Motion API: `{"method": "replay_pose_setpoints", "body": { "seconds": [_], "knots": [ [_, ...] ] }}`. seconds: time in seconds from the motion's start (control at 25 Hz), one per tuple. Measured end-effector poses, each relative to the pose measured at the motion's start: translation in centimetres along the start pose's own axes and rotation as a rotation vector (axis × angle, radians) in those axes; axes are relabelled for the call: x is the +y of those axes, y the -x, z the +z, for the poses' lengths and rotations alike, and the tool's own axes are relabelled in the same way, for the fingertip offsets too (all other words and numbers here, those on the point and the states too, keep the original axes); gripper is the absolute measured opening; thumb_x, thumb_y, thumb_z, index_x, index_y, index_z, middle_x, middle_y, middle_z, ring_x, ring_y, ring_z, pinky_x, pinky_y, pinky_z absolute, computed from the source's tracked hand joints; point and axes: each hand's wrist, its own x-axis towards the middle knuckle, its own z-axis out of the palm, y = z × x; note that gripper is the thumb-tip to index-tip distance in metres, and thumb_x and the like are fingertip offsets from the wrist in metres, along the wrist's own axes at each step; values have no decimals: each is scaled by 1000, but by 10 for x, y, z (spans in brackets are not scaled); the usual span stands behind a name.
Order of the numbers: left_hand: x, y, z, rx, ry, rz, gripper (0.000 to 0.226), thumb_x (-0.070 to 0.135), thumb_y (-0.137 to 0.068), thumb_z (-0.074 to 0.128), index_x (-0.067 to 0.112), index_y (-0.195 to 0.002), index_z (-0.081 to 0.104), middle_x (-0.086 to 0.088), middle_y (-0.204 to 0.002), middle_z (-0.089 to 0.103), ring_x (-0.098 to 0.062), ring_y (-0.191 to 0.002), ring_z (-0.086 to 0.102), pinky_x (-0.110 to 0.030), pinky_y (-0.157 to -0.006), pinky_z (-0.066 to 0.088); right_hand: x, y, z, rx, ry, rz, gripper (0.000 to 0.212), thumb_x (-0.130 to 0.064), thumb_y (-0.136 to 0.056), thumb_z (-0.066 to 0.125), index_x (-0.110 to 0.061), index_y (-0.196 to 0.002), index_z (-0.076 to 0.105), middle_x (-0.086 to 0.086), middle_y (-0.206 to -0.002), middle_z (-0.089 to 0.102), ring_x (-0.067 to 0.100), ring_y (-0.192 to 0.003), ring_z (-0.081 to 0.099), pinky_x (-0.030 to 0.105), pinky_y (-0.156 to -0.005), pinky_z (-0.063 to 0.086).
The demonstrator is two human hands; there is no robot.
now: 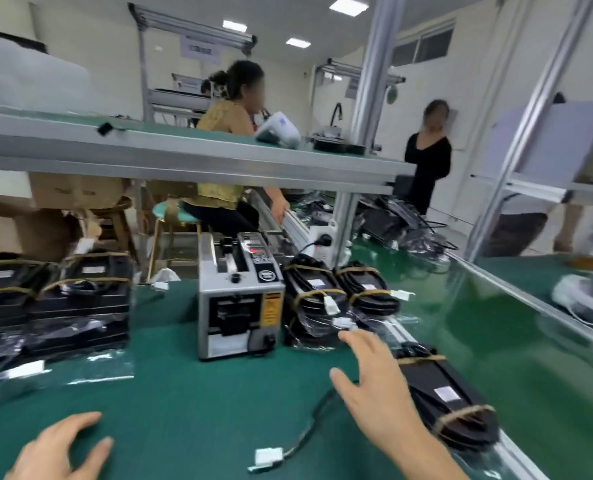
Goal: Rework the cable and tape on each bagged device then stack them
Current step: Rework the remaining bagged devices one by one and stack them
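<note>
Green-matted table (191, 393): we reach our right hand (374, 382), fingers spread and empty, toward a bagged device (450, 396) right of the tape dispenser (241, 299); finished stacks (76, 299) sit left of it; our left hand (59, 452) rests open.

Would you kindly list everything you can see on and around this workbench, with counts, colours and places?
Tape dispenser: one, grey, bench centre.
Bagged devices: two, black, brown-taped, right of dispenser.
Bagged device: one, black, bench's right edge, beside the right hand.
Loose cable: one, black, white plug, front of bench.
Stacked devices: two piles, black, left.
Bench mat: green.
Conveyor: green, right.
Seated person: one, yellow top, behind.
Standing person: one, black top, behind.
Left hand: open, bottom left.
Right hand: open, reaching forward.
</note>
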Motion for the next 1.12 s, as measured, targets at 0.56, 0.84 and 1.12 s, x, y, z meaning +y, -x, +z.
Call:
{"method": "replay_pose_setpoints", "body": {
  "seconds": [0.56,0.84,1.12],
  "knots": [
    [74,46,-46,13,179,38,43,35,-53,69,31,-95,63,-10,-109,65,-37,-101,60,-51,-89,45,118,-4,-74,-519,90,561,135,-58,-45,78,-34,-151,-2,9,-136,35,25,-123,44,32,-97,42],
    [202,73,-85,-484,358,589,93,49,-57,85,54,-133,32,45,-133,30,23,-126,25,3,-97,19,-28,7,-74,-516,527,-774,123,-55,-49,69,-47,-146,-6,-3,-145,23,20,-126,33,41,-98,32],
    [167,49,-113,-643,629,256,56,14,-45,86,17,-99,73,-11,-97,72,-15,-85,65,-35,-78,52,-113,-15,-24,-232,449,-1172,109,-29,-60,73,-35,-147,8,-4,-150,23,18,-141,18,47,-116,5]
  ]
}}
